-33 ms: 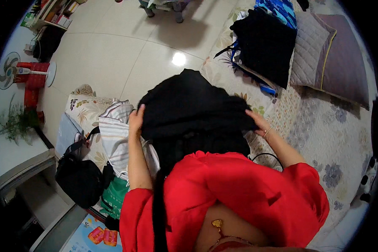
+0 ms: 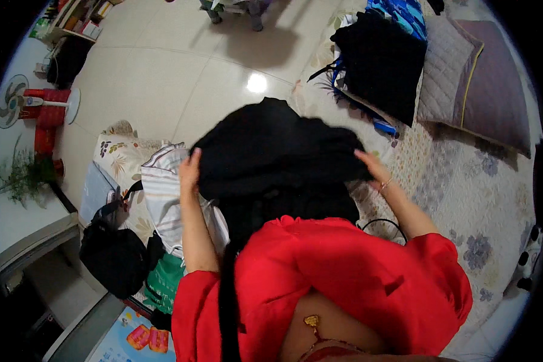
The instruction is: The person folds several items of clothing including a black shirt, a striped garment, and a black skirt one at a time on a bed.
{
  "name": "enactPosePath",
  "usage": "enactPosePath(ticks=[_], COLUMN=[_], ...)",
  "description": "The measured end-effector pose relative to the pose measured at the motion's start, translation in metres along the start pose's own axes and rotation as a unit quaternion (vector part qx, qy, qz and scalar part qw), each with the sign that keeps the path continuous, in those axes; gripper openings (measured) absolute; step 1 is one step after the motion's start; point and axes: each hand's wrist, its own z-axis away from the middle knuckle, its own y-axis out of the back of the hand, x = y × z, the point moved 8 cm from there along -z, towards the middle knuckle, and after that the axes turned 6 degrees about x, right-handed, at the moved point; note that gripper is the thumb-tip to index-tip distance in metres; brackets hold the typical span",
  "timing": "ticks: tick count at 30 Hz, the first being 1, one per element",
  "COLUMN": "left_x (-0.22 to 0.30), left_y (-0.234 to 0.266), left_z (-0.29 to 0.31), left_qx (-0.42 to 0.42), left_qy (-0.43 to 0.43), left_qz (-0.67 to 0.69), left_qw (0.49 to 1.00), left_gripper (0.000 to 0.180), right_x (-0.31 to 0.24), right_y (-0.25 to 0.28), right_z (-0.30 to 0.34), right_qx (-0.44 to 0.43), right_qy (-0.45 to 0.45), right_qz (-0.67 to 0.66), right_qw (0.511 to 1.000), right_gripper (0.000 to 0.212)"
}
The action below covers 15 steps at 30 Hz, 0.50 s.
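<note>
A black garment [image 2: 271, 148] is spread between my two hands, in front of my body. On its left edge my left hand [image 2: 190, 171] is closed, thumb uppermost. My right hand [image 2: 373, 169], with a thin bracelet at the wrist, grips the opposite edge. The cloth hangs in loose folds along its lower side, and its exact kind cannot be made out. More black fabric [image 2: 283, 211] lies just below it, over my lap. My fingertips are partly hidden behind the cloth.
Folded clothes topped by a black piece [image 2: 380, 66] lie at the upper right beside grey cushions [image 2: 495, 90]. To the left are a striped cloth [image 2: 163, 199], a black bag [image 2: 114, 259] and a green bag [image 2: 165, 279]. A fan [image 2: 13, 101] stands farther left.
My left hand has shifted slightly left and up with its edge of the black garment. The cloth is stretched a little wider; my right hand has barely moved.
</note>
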Motion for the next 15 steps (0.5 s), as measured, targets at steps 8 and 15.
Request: enactPosePath(ticks=[8, 15], left_x=[-0.057, -0.134], left_y=[0.040, 0.029], left_z=[-0.036, -0.019], left_qx=[0.090, 0.096], left_qy=[0.026, 0.016], left_qz=[0.222, 0.057], left_qw=[0.971, 0.994], left_gripper=[0.036, 0.045], right_x=[-0.112, -0.059], right_y=[-0.043, -0.033], right_z=[-0.072, -0.109], right_qx=[0.063, 0.046], right_qy=[0.442, 0.232], right_qz=[0.243, 0.110], right_qw=[0.861, 0.965], right_gripper=[0.067, 0.035])
